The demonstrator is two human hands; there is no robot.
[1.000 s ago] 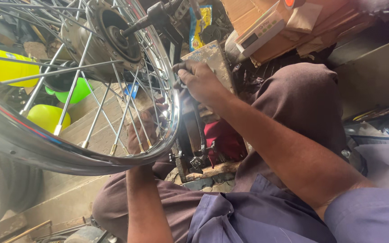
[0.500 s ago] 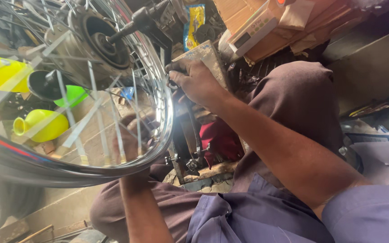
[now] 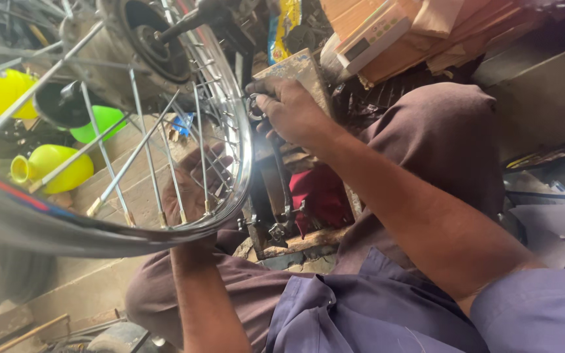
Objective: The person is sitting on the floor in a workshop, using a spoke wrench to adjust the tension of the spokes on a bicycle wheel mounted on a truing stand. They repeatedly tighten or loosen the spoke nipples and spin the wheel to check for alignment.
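Note:
A spoked motorcycle wheel with a chrome rim (image 3: 240,163) and a dark hub (image 3: 152,46) fills the upper left. My left hand (image 3: 194,186) is behind the spokes, fingers spread against the inside of the rim. At the rim's right edge, my right hand (image 3: 289,111) is closed on a small metal tool (image 3: 254,108) that touches the rim. Both forearms reach up from my lap, over my brown trousers (image 3: 446,137).
Yellow and green plastic bottles (image 3: 53,170) lie behind the wheel. A red cloth (image 3: 322,193) and a black stand (image 3: 276,209) sit between my knees. Cardboard boxes (image 3: 426,33) are stacked at the top right, and papers (image 3: 550,222) lie at the right.
The wheel has turned and shifted slightly, so different spokes cross the view. My right hand has stayed at the rim's edge, and my left hand has stayed behind the spokes.

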